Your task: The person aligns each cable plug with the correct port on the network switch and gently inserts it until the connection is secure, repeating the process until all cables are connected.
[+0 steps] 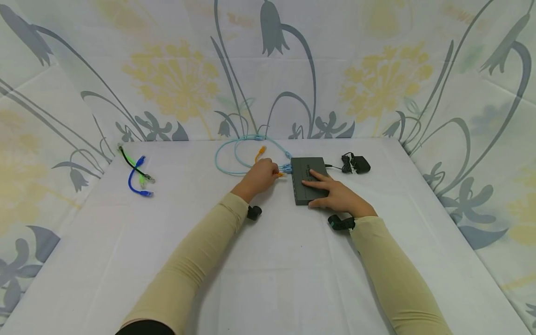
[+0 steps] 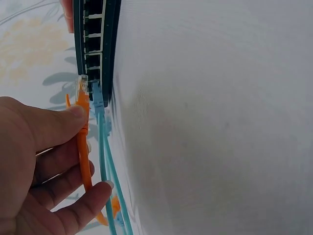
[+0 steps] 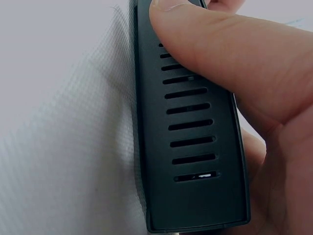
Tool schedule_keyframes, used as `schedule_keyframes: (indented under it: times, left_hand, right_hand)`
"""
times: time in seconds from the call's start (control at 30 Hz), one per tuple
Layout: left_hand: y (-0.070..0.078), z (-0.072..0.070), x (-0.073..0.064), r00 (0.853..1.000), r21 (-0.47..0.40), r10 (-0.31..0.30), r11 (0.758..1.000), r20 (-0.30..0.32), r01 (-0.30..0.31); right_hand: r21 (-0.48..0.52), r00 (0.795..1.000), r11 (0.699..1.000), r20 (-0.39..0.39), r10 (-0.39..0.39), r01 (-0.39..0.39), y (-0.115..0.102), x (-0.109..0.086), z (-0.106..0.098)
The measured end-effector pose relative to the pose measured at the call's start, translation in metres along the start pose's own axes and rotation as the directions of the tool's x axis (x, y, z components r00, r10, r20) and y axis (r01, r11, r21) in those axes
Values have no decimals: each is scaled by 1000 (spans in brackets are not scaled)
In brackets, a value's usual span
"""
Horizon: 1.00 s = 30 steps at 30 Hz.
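Observation:
My left hand (image 1: pixel 261 176) pinches the boot of an orange network cable (image 2: pixel 83 105) between thumb and fingers. Its clear plug is right beside the row of ports on a dark network switch (image 1: pixel 299 190); whether it touches the casing I cannot tell. A light blue network cable (image 2: pixel 101 129) is plugged in next to it, and several sockets above look bare. Spread over the switch's top are the straight fingers of my right hand (image 1: pixel 344 197). Its thumb (image 3: pixel 190 34) presses the slotted side wall. The orange cable's other end (image 1: pixel 260 152) lies behind my left hand.
Light blue cable loops (image 1: pixel 222 160) lie behind the left hand. A black power adapter (image 1: pixel 360 164) with its bundled cord sits right of the switch. Short blue (image 1: pixel 130 180), black (image 1: pixel 130 163) and green cables lie crossed at far left. A patterned cloth (image 1: pixel 268 93) stands behind the table.

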<state>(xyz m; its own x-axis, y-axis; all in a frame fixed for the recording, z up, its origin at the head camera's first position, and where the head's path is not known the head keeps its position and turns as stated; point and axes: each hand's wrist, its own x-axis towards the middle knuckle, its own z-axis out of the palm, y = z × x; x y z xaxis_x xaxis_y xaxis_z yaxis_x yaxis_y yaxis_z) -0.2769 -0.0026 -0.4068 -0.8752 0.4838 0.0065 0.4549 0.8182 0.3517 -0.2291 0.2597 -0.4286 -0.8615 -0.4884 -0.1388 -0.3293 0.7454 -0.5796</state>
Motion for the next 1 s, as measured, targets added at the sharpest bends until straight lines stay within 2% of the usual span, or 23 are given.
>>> schedule_keyframes:
  times: [0.5,0.77,1.0]
  left_hand:
    - [6,6,9,1000,10,-23,1000,-17,23]
    - [8,8,10,998,36,-9,999,-60,12]
    - [13,7,11,998,53,-19,998,-53,22]
  right_hand:
    - [11,1000,1000,3,7,-7,-2,-1,-1]
    - [6,1000,1000,-2,6,-6,-2,-1,-1]
    - [9,1000,1000,2,2,-2,-2,-1,-1]
